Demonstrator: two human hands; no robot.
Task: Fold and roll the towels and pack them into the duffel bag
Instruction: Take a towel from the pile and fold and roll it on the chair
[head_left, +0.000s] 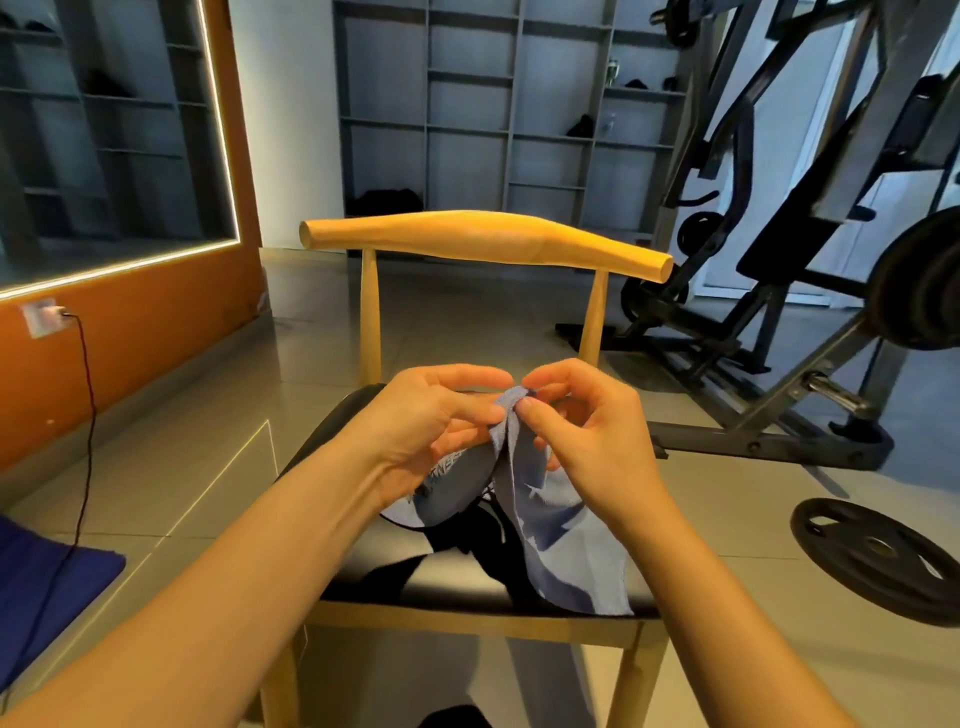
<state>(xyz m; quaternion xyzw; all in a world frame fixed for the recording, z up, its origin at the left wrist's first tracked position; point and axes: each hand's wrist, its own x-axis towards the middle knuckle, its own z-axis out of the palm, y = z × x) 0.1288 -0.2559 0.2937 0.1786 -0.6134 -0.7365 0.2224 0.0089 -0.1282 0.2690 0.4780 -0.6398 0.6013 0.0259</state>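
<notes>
A blue-grey towel hangs from both my hands above the black seat of a wooden chair. My left hand and my right hand meet at the towel's top edge, each pinching a corner between thumb and fingers. The cloth droops down and its lower end lies on the seat. Something black with straps lies on the seat under the towel; I cannot tell whether it is the duffel bag.
A dark blue mat lies on the tiled floor at the left, with a black cable running up to a wall socket. A weight machine and a loose weight plate stand at the right. Grey shelves line the back wall.
</notes>
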